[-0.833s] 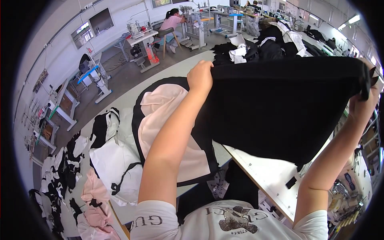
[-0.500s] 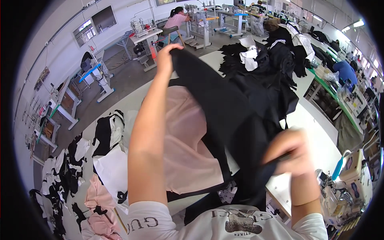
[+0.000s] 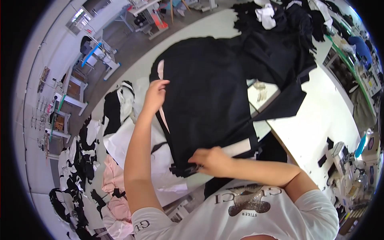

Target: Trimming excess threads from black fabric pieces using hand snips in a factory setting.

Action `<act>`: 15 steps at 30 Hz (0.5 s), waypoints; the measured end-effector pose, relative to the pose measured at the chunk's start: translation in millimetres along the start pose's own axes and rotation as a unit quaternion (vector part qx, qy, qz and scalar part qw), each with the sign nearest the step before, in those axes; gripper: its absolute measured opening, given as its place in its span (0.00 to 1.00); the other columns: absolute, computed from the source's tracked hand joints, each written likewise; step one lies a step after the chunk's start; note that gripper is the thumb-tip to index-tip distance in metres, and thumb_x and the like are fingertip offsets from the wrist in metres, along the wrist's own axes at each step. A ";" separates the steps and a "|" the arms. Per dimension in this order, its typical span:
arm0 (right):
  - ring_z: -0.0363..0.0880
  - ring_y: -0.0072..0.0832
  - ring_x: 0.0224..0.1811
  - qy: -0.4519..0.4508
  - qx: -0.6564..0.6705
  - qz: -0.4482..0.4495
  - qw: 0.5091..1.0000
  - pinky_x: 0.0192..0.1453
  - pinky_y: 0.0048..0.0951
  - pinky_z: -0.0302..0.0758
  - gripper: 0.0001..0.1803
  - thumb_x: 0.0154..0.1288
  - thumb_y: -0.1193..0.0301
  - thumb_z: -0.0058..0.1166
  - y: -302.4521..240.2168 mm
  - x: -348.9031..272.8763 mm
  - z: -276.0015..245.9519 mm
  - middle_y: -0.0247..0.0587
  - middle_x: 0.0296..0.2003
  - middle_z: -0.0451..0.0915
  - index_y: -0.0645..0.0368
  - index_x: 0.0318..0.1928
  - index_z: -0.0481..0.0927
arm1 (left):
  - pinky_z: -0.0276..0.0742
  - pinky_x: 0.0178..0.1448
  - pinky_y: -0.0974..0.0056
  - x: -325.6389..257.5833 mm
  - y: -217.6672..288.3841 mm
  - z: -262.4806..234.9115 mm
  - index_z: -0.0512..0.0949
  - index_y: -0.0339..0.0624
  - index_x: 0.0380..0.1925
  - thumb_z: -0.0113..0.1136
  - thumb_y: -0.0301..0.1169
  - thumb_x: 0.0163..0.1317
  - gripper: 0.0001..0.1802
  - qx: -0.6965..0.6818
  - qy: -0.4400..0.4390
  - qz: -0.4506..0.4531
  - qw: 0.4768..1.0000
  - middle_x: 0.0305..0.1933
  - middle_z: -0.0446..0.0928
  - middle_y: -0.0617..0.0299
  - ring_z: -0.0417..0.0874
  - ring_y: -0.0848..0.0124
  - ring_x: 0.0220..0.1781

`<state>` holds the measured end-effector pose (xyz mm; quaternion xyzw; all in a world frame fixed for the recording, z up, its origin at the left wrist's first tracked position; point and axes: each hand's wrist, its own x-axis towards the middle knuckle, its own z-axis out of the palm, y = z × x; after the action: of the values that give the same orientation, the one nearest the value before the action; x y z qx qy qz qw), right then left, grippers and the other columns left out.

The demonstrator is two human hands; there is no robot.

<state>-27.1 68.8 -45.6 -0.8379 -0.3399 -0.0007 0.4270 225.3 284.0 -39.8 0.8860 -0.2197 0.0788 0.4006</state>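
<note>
A black fabric panel [image 3: 204,92] lies spread over the table in front of me, on top of a pink fabric piece that shows as a thin strip [image 3: 161,70] along its left side. My left hand [image 3: 156,96] is at that left edge, its fingers bent and closed on the black fabric. Low down, near the panel's front left corner, my right hand [image 3: 214,161] reaches across with fingers pinched together at the fabric; a small glint beneath them is too unclear to name. A pale strip [image 3: 238,148] shows beside the right wrist.
More black fabric [image 3: 276,48] is heaped at the back right, with a white scrap [image 3: 265,17] on it. White cloth [image 3: 124,138] and pink pieces [image 3: 116,208] lie to the left. A sewing machine [image 3: 348,164] stands at the right.
The black panel, lifted and blurred before, now lies down over the pink piece. My left hand came down and nearer; my right hand moved left to the front corner.
</note>
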 end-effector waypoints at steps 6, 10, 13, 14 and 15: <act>0.81 0.34 0.38 0.289 -0.055 0.175 0.940 0.42 0.31 0.76 0.22 0.47 0.88 0.43 68.2 -49.8 -107.5 0.47 0.37 0.82 0.63 0.41 0.82 | 0.77 0.48 0.62 -126.1 122.7 -0.6 0.80 0.38 0.35 0.67 0.31 0.55 0.11 -0.052 -0.386 -0.105 0.915 0.36 0.79 0.55 0.82 0.62 0.43; 0.78 0.47 0.46 0.202 -0.202 0.251 0.925 0.50 0.35 0.75 0.17 0.54 0.86 0.48 129.8 -105.4 -147.3 0.49 0.44 0.78 0.63 0.44 0.81 | 0.75 0.53 0.60 -179.5 128.3 -3.9 0.77 0.40 0.44 0.70 0.33 0.50 0.21 0.027 -0.380 -0.047 0.923 0.46 0.76 0.56 0.79 0.60 0.49; 0.78 0.48 0.44 0.159 -0.173 0.294 0.926 0.48 0.37 0.75 0.10 0.58 0.81 0.55 126.2 -118.9 -147.2 0.51 0.40 0.77 0.65 0.41 0.80 | 0.76 0.52 0.60 -199.9 120.0 1.8 0.77 0.39 0.43 0.66 0.29 0.53 0.17 0.073 -0.289 -0.038 0.954 0.44 0.77 0.55 0.80 0.59 0.48; 0.77 0.43 0.38 0.176 -0.170 0.271 0.931 0.44 0.35 0.74 0.07 0.60 0.80 0.54 126.0 -122.3 -142.1 0.49 0.35 0.77 0.66 0.39 0.79 | 0.76 0.50 0.61 -204.0 111.8 2.9 0.77 0.38 0.42 0.64 0.27 0.54 0.14 0.012 -0.276 -0.104 0.955 0.42 0.77 0.55 0.81 0.61 0.45; 0.77 0.38 0.33 0.193 -0.167 0.247 0.935 0.40 0.33 0.73 0.05 0.61 0.79 0.54 124.9 -125.3 -137.4 0.46 0.31 0.77 0.67 0.38 0.78 | 0.76 0.48 0.62 -208.2 100.3 4.1 0.78 0.37 0.41 0.62 0.26 0.56 0.12 -0.048 -0.260 -0.169 0.950 0.39 0.78 0.54 0.81 0.62 0.43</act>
<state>-12.4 -151.4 -84.1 -0.9382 -0.0281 -0.1139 0.3255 -5.7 290.4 -40.6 0.8796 -0.1670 -0.2336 0.3792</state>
